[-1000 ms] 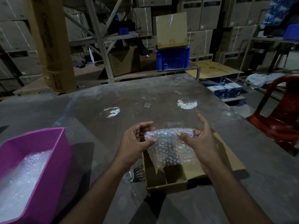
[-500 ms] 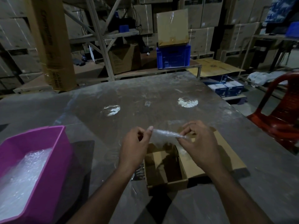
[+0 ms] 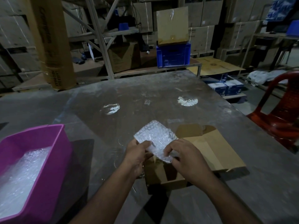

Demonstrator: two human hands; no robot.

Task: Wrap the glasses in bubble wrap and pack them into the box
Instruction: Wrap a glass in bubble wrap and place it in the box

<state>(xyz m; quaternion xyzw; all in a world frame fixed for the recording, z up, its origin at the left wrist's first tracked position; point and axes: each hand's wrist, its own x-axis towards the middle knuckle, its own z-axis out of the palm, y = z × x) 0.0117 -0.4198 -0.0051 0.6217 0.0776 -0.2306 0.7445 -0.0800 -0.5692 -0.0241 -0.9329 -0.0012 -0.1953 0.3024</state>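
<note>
Showing, from largest to smallest: one grey, scuffed desk [image 3: 161, 97] in a dim storeroom lined with stacked cartons and metal shelving; one red plastic chair [image 3: 278, 113] at its right edge; one pink tub [image 3: 48, 159] holding bubble wrap at left; one open cardboard box [image 3: 166, 177] near the front edge; one sheet of bubble wrap [image 3: 155, 138], raised above the box. Left hand [image 3: 137, 157] and right hand [image 3: 186, 157] each pinch the sheet's lower edge.
</note>
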